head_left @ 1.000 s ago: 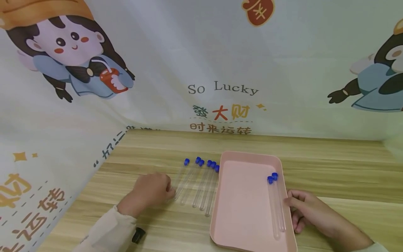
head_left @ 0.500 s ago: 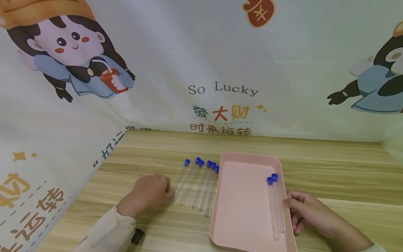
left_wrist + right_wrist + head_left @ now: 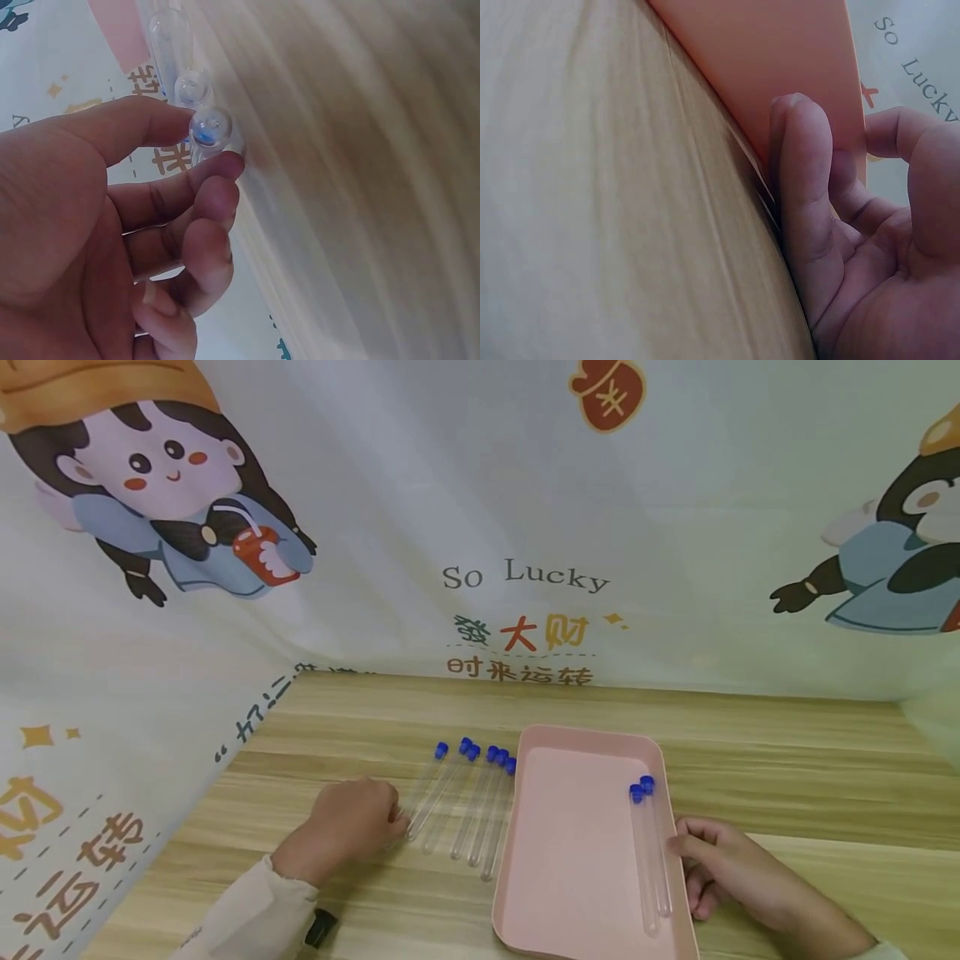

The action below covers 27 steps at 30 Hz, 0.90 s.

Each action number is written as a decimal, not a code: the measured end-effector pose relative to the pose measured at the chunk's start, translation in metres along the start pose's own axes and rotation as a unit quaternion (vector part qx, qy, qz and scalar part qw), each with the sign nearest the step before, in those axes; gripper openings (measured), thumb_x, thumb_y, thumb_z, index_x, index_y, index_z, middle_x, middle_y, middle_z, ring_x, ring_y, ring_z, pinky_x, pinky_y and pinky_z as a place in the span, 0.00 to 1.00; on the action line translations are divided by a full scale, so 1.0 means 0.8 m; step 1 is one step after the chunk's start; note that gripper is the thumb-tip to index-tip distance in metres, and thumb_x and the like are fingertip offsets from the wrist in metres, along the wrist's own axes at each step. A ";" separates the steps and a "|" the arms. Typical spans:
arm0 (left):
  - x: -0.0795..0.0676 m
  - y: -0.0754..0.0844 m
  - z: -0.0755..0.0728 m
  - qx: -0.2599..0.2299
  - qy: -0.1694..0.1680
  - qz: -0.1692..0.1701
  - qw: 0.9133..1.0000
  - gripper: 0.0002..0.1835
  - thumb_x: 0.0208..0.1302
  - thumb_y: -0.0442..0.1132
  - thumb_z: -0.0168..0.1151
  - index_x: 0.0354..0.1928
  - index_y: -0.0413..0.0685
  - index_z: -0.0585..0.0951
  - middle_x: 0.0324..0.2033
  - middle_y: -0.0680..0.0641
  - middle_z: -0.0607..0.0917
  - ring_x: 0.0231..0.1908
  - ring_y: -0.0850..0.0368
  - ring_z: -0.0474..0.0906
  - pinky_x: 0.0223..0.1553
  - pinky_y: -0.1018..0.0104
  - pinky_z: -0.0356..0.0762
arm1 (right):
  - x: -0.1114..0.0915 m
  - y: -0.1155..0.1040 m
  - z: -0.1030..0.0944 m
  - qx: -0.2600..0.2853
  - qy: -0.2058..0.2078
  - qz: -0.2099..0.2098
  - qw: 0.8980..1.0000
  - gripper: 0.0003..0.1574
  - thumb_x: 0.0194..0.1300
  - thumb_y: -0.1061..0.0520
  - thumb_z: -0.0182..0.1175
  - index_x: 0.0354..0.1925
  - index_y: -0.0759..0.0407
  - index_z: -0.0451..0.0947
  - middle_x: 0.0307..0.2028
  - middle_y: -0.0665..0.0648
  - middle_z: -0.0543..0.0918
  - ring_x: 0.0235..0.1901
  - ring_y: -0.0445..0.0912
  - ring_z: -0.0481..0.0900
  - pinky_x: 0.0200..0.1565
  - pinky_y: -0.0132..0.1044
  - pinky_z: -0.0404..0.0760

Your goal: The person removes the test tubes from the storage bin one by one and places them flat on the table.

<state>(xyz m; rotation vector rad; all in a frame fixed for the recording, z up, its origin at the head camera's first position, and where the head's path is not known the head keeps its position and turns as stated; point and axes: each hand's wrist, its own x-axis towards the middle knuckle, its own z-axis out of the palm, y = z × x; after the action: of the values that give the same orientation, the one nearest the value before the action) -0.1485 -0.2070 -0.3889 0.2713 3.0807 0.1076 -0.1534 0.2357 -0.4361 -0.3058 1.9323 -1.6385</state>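
My left hand (image 3: 348,827) is at the rounded lower end of a clear test tube (image 3: 210,129), pinching it between thumb and index finger, as the left wrist view shows. Its other fingers are loosely curled. Several blue-capped test tubes (image 3: 480,814) lie fanned out on the table between this hand and a pink tray (image 3: 570,877). Two more capped test tubes (image 3: 649,860) lie side by side in the tray, along its right wall. My right hand (image 3: 738,868) grips that right wall from outside, its thumb on the rim and its fingers against the outer side (image 3: 780,52).
The wood-grain table (image 3: 375,718) ends at a printed cloth backdrop (image 3: 390,527) at the back and left. A small black object (image 3: 320,928) sits by the left sleeve (image 3: 255,914).
My left hand has shifted very slightly to the left at the tube end. The right hand stays on the tray wall. The head view has moved a little.
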 end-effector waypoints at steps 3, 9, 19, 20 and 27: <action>0.000 0.000 -0.001 0.003 0.004 0.004 1.000 0.27 0.62 0.47 0.64 0.11 0.56 0.61 0.11 0.58 0.59 0.16 0.62 0.58 0.20 0.63 0.58 | 0.000 -0.001 0.000 -0.004 0.004 0.001 1.000 0.10 0.75 0.55 0.48 0.35 0.56 0.70 0.22 0.51 0.78 0.19 0.41 0.80 0.23 0.34 0.81; -0.003 0.002 -0.004 0.001 0.002 0.006 1.000 0.27 0.62 0.46 0.64 0.11 0.55 0.61 0.11 0.58 0.59 0.16 0.62 0.58 0.19 0.64 0.57 | -0.001 -0.001 0.001 -0.003 0.008 0.005 1.000 0.10 0.75 0.55 0.48 0.34 0.54 0.70 0.22 0.51 0.78 0.19 0.41 0.79 0.23 0.34 0.81; 0.000 0.009 -0.016 0.017 0.011 0.000 1.000 0.27 0.65 0.49 0.62 0.11 0.55 0.63 0.11 0.56 0.60 0.15 0.60 0.59 0.18 0.63 0.58 | -0.003 0.003 0.001 0.005 0.004 -0.004 1.000 0.09 0.75 0.55 0.48 0.37 0.57 0.71 0.23 0.52 0.79 0.19 0.42 0.80 0.23 0.34 0.80; 0.001 0.011 -0.019 0.020 0.018 0.002 1.000 0.27 0.65 0.50 0.62 0.11 0.55 0.63 0.10 0.57 0.60 0.15 0.61 0.58 0.17 0.64 0.57 | -0.003 0.003 0.001 0.006 0.004 -0.005 1.000 0.09 0.75 0.55 0.48 0.36 0.57 0.71 0.23 0.52 0.79 0.19 0.42 0.80 0.23 0.34 0.80; 0.008 0.046 -0.030 0.027 0.076 0.032 0.996 0.22 0.65 0.49 0.62 0.15 0.56 0.67 0.11 0.58 0.64 0.15 0.62 0.59 0.16 0.64 0.56 | -0.001 0.003 -0.001 0.004 0.004 -0.007 1.000 0.12 0.75 0.55 0.49 0.32 0.54 0.68 0.23 0.52 0.78 0.19 0.42 0.80 0.23 0.34 0.80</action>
<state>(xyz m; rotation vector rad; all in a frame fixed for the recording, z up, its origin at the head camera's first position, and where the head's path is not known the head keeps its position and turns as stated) -0.1497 -0.1711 -0.3627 0.3831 3.2295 0.0508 -0.1527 0.2372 -0.4378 -0.3111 1.9322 -1.6594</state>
